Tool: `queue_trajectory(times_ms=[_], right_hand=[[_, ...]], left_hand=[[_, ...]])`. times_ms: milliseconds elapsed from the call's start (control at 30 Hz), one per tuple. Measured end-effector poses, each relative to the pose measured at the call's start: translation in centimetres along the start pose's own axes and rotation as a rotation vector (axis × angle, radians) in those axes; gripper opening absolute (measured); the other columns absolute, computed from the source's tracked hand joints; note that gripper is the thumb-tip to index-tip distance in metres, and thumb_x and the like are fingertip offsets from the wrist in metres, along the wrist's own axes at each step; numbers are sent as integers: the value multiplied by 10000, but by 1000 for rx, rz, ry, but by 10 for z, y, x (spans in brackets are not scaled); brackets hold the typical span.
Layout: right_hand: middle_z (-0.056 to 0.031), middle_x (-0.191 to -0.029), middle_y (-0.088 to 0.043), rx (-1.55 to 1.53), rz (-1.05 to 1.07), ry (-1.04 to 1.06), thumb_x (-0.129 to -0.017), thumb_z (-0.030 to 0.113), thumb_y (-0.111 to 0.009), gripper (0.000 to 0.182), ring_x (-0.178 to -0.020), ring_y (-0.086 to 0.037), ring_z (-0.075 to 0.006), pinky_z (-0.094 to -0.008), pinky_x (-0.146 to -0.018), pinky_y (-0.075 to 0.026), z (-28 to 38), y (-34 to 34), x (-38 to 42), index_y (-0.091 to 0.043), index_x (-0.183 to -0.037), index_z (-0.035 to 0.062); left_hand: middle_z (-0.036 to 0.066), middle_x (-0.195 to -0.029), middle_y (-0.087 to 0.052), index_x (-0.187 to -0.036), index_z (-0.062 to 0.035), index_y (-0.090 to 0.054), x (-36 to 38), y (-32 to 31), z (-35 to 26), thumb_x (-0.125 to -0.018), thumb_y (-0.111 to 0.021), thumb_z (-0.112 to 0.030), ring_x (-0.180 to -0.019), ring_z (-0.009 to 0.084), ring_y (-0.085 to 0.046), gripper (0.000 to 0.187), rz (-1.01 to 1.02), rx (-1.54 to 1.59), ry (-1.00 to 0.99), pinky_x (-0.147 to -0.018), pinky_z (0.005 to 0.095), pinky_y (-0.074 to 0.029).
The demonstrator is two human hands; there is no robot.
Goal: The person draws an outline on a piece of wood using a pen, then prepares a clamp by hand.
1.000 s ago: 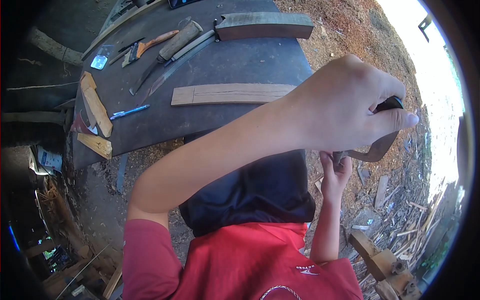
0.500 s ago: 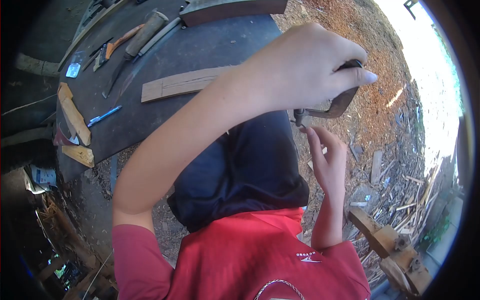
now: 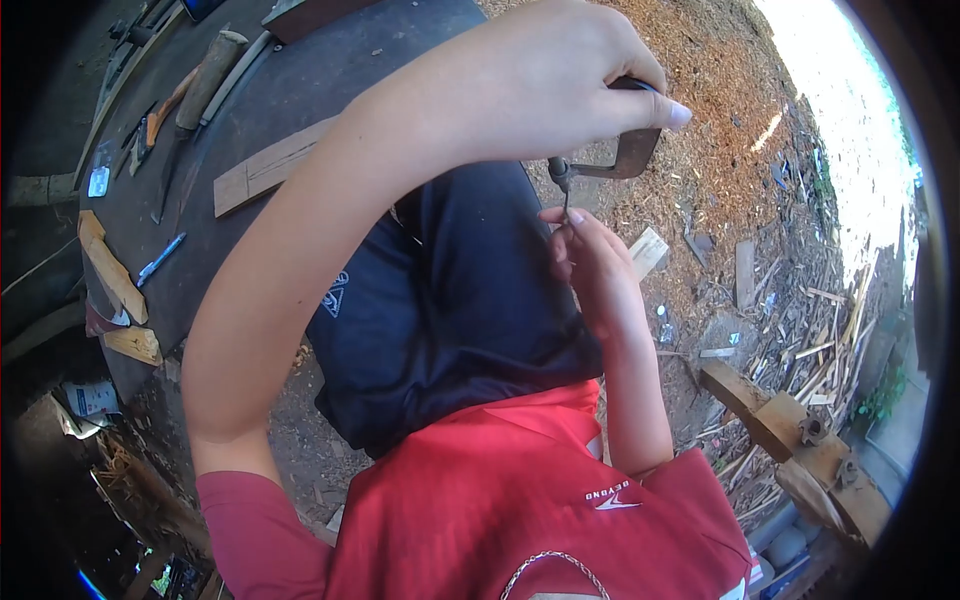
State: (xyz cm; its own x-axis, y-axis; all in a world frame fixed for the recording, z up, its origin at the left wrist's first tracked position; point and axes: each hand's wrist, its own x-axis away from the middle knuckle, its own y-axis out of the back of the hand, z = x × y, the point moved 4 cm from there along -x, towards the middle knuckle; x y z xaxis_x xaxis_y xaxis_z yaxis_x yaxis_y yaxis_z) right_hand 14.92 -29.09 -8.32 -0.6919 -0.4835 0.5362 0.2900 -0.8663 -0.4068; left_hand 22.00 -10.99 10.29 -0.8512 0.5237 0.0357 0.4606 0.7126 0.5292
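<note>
My left hand (image 3: 570,85) is closed around the frame of a dark metal clamp (image 3: 632,150), high above my lap. Lower down, my right hand (image 3: 590,255) pinches the thin bar (image 3: 567,203) at the foot of the clamp's screw. My left forearm passes over a flat wooden piece (image 3: 270,170) with dark lines on it, hiding its far end. This piece lies on the dark table (image 3: 400,50). What the clamp's upper jaw touches is hidden behind my left hand.
On the table are a mallet-like wooden tool (image 3: 210,85), an orange-handled tool (image 3: 165,110), a blue pen (image 3: 161,259) and wood offcuts (image 3: 110,270). Wood shavings (image 3: 710,110) cover the ground at the right, with a timber frame (image 3: 780,425) lower right.
The view has shifted, so the table and both hands appear further left. The thin bar under the screw now points downward, and my right hand has turned, its fingers at the bar's lower end.
</note>
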Motion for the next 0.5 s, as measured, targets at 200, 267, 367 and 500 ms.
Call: queue_trajectory(times_ms=[200, 267, 367, 500], right_hand=[[0, -829, -616, 120, 16, -36, -1030, 242, -644, 237, -599, -511, -24, -177, -502, -385, -9, 3, -21, -690, -1120, 28], [-10, -846, -630, 34, 35, -32, -1025, 242, -652, 229, -586, -537, -28, -168, -469, -388, -13, 6, -34, -690, -1113, 34], [-22, -866, -643, -4, 24, -45, -1016, 237, -663, 217, -569, -553, -38, -169, -445, -393, -11, 5, -43, -688, -1110, 42], [-35, -865, -650, 7, 40, -66, -1008, 228, -671, 199, -547, -554, -46, -175, -442, -399, -11, 7, -48, -672, -1082, 43]], left_hand=[[87, -683, -704, -1053, 32, -779, -12, -2, -13, -1035, -614, -359, -551, 110, -576, 425, -68, -53, 368, -534, 300, -443], [81, -698, -715, -1068, 18, -784, -7, 4, -2, -1028, -621, -362, -562, 109, -587, 415, -25, -6, 194, -537, 296, -443], [74, -676, -696, -1076, 13, -785, -15, -4, 6, -1026, -624, -356, -547, 109, -559, 406, -93, -74, 300, -527, 310, -430], [70, -611, -632, -1081, 9, -785, -20, -6, -6, -1024, -624, -344, -522, 119, -502, 392, -45, -187, 389, -512, 340, -407]])
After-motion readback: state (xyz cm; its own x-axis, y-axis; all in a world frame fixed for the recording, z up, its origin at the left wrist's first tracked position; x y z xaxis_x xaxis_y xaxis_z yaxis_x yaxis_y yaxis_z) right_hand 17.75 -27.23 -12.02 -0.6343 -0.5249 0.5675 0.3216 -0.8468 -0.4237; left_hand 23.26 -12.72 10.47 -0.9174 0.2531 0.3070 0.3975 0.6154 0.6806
